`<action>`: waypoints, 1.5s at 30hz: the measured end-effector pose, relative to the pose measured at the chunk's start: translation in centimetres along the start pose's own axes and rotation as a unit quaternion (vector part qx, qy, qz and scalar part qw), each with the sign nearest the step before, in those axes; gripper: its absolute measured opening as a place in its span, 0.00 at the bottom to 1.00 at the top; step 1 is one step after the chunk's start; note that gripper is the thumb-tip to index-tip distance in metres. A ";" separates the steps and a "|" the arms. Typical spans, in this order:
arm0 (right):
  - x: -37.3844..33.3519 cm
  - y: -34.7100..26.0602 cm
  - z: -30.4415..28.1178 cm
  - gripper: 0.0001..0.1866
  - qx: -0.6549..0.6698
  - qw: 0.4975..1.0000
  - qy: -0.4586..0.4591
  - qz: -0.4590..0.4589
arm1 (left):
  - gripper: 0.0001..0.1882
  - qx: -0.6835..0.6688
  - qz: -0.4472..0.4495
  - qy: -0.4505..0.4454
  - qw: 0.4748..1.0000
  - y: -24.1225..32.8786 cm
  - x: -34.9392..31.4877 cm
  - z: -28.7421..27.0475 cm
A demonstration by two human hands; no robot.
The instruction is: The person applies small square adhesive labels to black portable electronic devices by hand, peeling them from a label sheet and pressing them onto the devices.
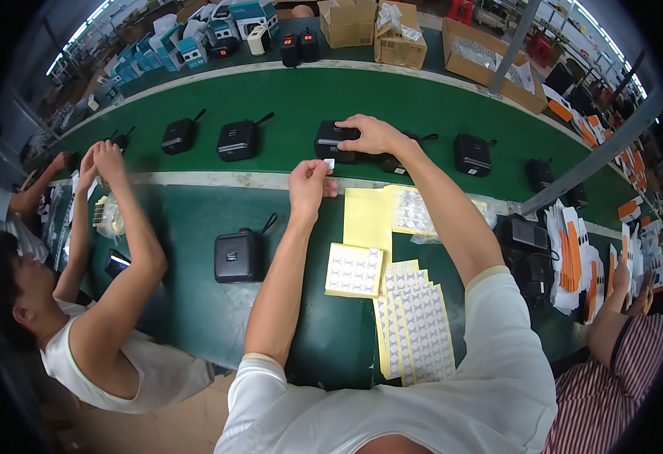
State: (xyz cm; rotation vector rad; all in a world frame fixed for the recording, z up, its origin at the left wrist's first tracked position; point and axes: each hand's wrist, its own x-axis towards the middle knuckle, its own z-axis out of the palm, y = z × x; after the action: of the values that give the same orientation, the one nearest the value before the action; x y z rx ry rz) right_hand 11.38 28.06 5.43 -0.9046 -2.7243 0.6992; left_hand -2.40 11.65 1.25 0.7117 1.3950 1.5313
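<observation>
My left hand (310, 188) pinches a small white sticker (329, 163) between thumb and fingertips, just in front of a black boxy device (331, 136) on the green conveyor belt. My right hand (373, 136) reaches over that device, its fingers and thumb gripping the top and right side. Another black device (399, 160) is partly hidden behind my right wrist. Below my hands lie a sticker sheet (354, 270) on yellow backing, some of its stickers gone, and a fanned stack of sticker sheets (422, 325).
A black device with a strap (238, 256) rests on the green worktable left of my arm. More devices (236, 141) line the belt. At left a co-worker (112, 333) raises both hands; another in stripes (611, 371) sits right. A metal post (566, 189) stands at right.
</observation>
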 end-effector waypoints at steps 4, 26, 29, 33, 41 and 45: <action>-0.2 0.5 -0.1 0.33 0.034 0.999 0.028 0.026 | 0.09 -0.006 -0.006 0.007 1.000 -0.8 2.4 1.5; -3.0 2.5 -0.6 0.37 -0.002 0.999 0.046 0.003 | 0.08 -0.012 -0.006 0.059 0.998 -2.6 3.7 6.6; -3.4 2.6 0.0 0.37 0.009 0.997 0.073 -0.003 | 0.09 0.000 -0.013 0.068 0.998 -2.6 3.5 6.8; -4.8 3.0 0.6 0.38 0.009 0.997 0.081 0.001 | 0.13 0.011 -0.089 0.004 0.996 -1.3 1.9 6.2; -6.0 3.9 1.6 0.39 -0.040 0.992 0.119 -0.025 | 0.17 -0.176 -0.099 -0.003 0.979 -0.7 -2.0 4.0; -6.9 3.1 1.7 0.40 -0.088 0.988 0.129 -0.005 | 0.13 0.000 0.004 -0.041 0.999 2.0 -5.7 0.4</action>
State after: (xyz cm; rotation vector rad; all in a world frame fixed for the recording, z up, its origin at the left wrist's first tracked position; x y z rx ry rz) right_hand 17.93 25.43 2.26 -0.9441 -2.5845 0.3164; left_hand -0.16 6.80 4.16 0.7715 1.3330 1.4920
